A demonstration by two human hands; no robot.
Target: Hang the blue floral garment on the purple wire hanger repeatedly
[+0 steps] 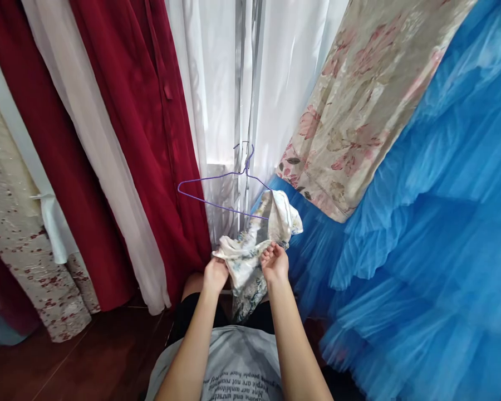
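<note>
A cream floral garment [245, 265] hangs partly on a purple wire hanger [211, 177]. One puffed sleeve or shoulder of it [280, 214] sits over the hanger's right end, while the hanger's left arm is bare. My left hand [216, 274] grips the loose left edge of the cloth, below the hanger. On the other side, my right hand [274, 262] pinches the fabric just under the hung shoulder, with curled fingers. The lower part of the garment droops between my forearms toward my lap. The hanger's hook reaches up in front of a metal upright.
Dark red drapes [125, 128] and a pale drape [92, 139] hang at the left, beside a flower-dotted cloth [37, 267]. White curtains [217, 72] are behind the hanger. A beige floral garment [359, 111] and a blue tulle skirt [434, 267] hang at the right. The floor [87, 362] is reddish tile.
</note>
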